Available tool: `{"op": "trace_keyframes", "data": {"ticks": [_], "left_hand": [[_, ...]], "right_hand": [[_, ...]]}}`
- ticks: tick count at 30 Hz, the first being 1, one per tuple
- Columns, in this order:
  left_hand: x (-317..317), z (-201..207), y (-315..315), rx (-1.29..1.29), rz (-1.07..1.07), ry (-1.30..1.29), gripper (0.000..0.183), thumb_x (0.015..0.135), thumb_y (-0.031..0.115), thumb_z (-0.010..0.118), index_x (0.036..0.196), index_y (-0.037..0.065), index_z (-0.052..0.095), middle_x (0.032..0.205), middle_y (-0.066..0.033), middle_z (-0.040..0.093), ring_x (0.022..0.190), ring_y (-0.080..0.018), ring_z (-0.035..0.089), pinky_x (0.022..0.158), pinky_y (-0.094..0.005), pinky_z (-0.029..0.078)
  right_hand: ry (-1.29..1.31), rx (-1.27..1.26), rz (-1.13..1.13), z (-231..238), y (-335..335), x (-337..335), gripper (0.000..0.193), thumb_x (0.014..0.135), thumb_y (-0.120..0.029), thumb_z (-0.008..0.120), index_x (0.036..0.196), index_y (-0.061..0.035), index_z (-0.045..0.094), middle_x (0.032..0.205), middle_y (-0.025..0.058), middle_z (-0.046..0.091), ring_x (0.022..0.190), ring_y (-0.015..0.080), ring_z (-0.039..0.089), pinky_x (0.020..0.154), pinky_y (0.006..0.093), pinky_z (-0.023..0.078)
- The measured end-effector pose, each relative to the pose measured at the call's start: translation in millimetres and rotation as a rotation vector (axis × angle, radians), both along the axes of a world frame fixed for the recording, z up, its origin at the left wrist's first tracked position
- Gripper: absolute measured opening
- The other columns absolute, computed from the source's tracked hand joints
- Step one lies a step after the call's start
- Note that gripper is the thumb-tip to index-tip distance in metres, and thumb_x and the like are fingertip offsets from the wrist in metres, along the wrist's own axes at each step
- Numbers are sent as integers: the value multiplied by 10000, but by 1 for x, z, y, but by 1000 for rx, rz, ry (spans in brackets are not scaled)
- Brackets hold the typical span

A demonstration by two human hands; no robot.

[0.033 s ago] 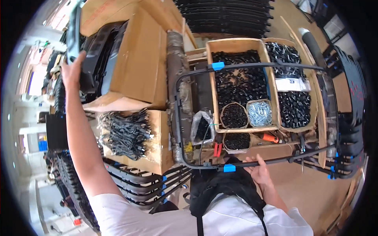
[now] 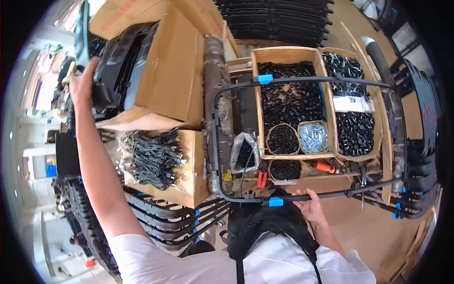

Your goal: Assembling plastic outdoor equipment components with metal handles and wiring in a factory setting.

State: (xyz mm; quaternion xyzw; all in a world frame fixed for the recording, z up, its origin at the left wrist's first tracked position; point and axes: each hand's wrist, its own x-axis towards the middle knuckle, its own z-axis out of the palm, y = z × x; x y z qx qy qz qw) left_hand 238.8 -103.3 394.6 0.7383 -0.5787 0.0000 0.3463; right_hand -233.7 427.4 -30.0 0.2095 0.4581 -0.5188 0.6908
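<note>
At the far left, my left hand [image 2: 84,85] is closed on the lower end of a long dark grey plastic panel [image 2: 82,38], held upright beside an open cardboard box [image 2: 172,66]. Similar dark panels [image 2: 124,66] stand packed in that box. A large black rectangular frame [image 2: 216,137] with blue tabs [image 2: 275,202] lies over the parts boxes in front of me. Along its near rail, my right hand [image 2: 310,208] grips the frame, its fingers partly hidden by the rail.
Under the frame, a wooden tray [image 2: 257,102] holds black clips and silver screws [image 2: 313,137]. Red-handled pliers [image 2: 262,176] and an orange-handled tool [image 2: 325,166] lie at its near side. Bundled black cords [image 2: 153,158] rest on a carton at left. Stacked black frames [image 2: 161,225] stand below.
My left hand has shifted slightly left with the panel. The whole view has moved a little; my right hand stays at the frame's near rail.
</note>
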Motion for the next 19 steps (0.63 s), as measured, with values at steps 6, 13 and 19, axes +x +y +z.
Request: {"op": "trace_keyframes", "data": {"ticks": [6, 13, 19], "left_hand": [[-81, -27, 195, -161, -102, 29, 920, 796, 408, 863, 1526, -13, 495, 1367, -212, 624, 1219, -281, 616, 1062, -410, 471], [-140, -256, 323, 251, -131, -58, 1015, 712, 331, 905, 1544, 6, 422, 1418, -243, 522, 1336, -412, 494, 1166, -536, 394], [-150, -363, 325, 441, 103, -131, 1102, 718, 428, 905, 1580, 47, 334, 1461, -241, 483, 1389, -427, 447, 1160, -610, 371]], "right_hand": [[79, -69, 50, 13, -10, 13, 221, 1027, -217, 574, 1081, -14, 639, 1095, 141, 710, 1110, 343, 711, 964, 507, 595], [79, -126, 121, 7, -24, 25, 193, 1004, -238, 611, 1036, -50, 643, 1063, 117, 732, 1128, 329, 713, 996, 496, 596], [42, -167, 94, -11, -13, 18, 330, 1033, -305, 594, 1145, -1, 656, 1173, 164, 733, 1186, 334, 698, 1063, 512, 564]]}}
